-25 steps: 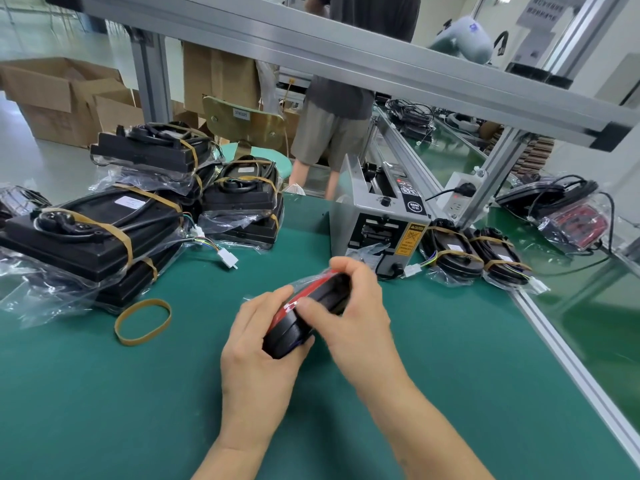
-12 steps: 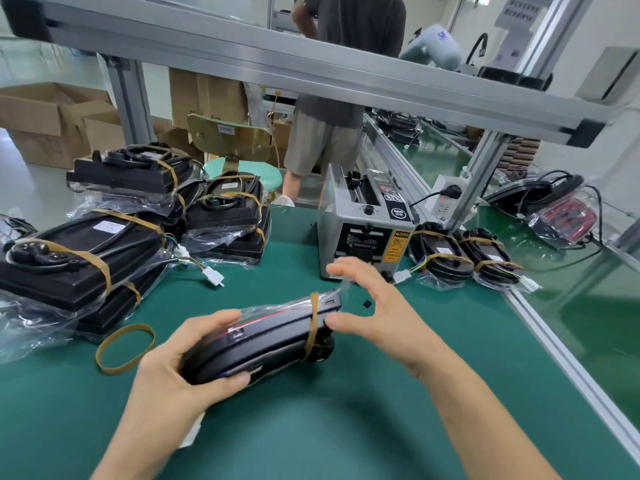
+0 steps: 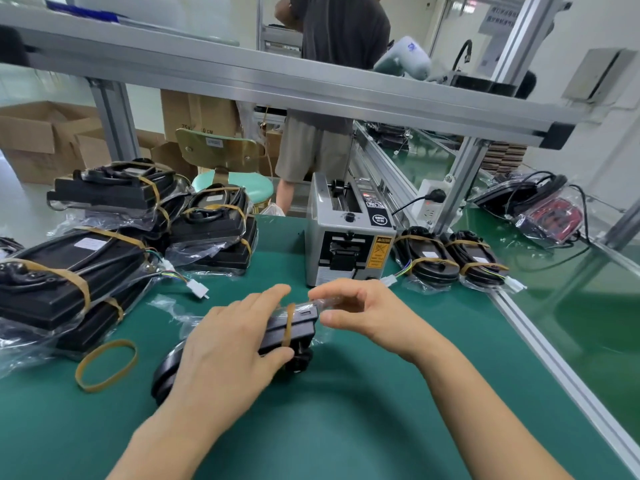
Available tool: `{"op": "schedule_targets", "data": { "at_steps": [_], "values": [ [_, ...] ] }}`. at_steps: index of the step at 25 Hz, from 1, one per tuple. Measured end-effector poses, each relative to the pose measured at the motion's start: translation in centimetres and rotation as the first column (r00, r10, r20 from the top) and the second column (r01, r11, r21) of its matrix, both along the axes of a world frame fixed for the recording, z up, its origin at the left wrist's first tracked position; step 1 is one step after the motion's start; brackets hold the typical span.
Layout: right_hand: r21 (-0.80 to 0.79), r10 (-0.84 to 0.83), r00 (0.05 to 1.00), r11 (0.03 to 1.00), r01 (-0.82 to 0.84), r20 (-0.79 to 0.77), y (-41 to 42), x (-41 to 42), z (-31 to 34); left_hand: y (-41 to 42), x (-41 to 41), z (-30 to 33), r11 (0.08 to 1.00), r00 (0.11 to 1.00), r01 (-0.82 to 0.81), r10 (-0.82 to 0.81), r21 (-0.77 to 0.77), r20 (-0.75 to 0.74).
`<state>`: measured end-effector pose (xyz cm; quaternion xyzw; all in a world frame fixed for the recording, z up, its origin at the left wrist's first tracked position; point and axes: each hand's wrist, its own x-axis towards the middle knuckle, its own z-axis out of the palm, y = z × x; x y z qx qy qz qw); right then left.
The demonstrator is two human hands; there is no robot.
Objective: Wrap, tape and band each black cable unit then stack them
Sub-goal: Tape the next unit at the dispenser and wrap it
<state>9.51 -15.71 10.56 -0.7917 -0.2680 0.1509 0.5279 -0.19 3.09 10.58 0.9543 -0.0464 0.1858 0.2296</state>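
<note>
Banding in progress: on the green bench [image 3: 381, 427], just in front of the tape machine [image 3: 348, 244], a worker's left hand [image 3: 228, 355] lies over a black unit [image 3: 287, 329], fingers nearly straight and thumb curled under its side, while the right hand [image 3: 363, 313] pinches the clear wrap at its end. One tan band [image 3: 288, 323] already circles the bagged unit. A second band [image 3: 106, 364], lying loose to the left, probably goes on next, before stacking.
</note>
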Motion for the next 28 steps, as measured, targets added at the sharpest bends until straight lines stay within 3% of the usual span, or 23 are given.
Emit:
{"op": "schedule_targets", "data": {
  "at_steps": [5,8,11,12,14,16,18,22,28],
  "values": [
    [0.058,0.045,0.997,0.997,-0.048,0.063,1.7,1.6,1.1,0.6,-0.2,-0.4,0.992,0.998,0.033,-0.039,-0.124,-0.046],
    [0.101,0.079,0.985,0.993,-0.064,-0.150,4.3,2.8,0.2,1.2,0.0,-0.2,0.985,0.991,0.108,-0.118,-0.136,-0.068],
    [0.037,0.085,0.821,0.996,-0.077,-0.565,4.9,3.5,-2.1,1.7,0.7,0.3,0.987,0.974,0.157,-0.160,-0.030,-0.160],
    [0.006,0.028,0.792,1.000,-0.030,-0.609,4.6,3.5,-3.0,1.7,0.9,0.4,0.986,0.970,0.161,-0.164,-0.033,-0.180],
    [-0.079,-0.199,0.834,0.980,0.185,-0.514,3.6,3.5,-4.0,1.5,0.9,0.6,0.985,0.969,0.145,-0.160,-0.091,-0.186],
    [-0.010,-0.499,0.800,0.850,0.526,-0.334,2.4,3.8,-3.9,1.3,0.8,0.5,0.989,0.984,0.076,-0.095,-0.125,-0.148],
    [0.139,-0.685,0.694,0.683,0.718,-0.220,1.4,4.7,-3.3,1.0,0.6,0.6,0.993,0.996,-0.067,0.061,-0.100,-0.063],
    [0.165,-0.790,0.560,0.535,0.829,-0.251,2.1,7.1,-2.0,-0.3,0.6,0.3,0.988,0.984,-0.151,0.153,0.024,-0.087],
    [0.105,-0.827,0.398,0.390,0.915,-0.397,3.5,9.7,-1.9,-0.5,0.3,0.3,0.989,0.987,-0.147,0.146,-0.005,-0.071]
  ]
}}
